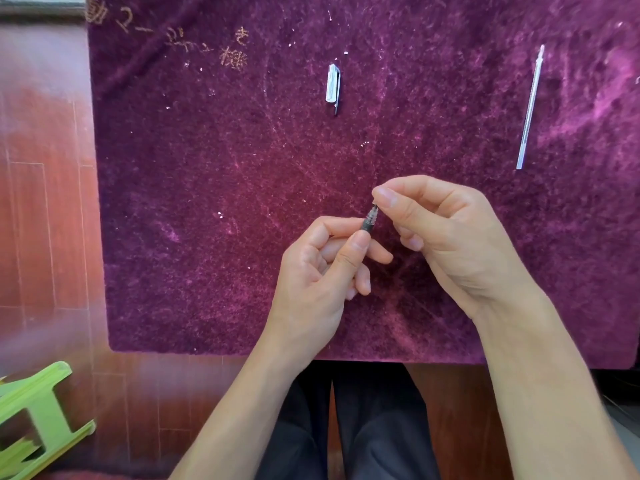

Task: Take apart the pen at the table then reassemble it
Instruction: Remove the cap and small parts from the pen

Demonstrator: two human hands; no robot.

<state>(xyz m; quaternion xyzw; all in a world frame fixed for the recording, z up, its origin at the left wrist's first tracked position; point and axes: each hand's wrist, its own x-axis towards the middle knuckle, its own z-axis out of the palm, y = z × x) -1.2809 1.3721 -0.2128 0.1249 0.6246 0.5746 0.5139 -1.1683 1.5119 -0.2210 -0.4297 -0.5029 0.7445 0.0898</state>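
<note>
Over the purple velvet cloth (214,188) my left hand (322,268) pinches a small dark grip piece of the pen (368,226) between thumb and forefinger. A clear threaded end (374,211) sticks out of the piece, and my right hand (440,233) pinches that end with thumb and forefinger. Most of the piece is hidden by my fingers. The clear pen cap (333,85) lies on the cloth at the upper middle. The thin pen refill (530,109) lies on the cloth at the upper right, nearly upright in the view.
The cloth covers a table whose near edge (242,355) runs above my dark-trousered legs (367,424). A red-brown wooden floor (45,202) lies to the left. A green plastic stool (31,420) stands at the lower left. Gold embroidered characters (207,43) mark the cloth's upper left.
</note>
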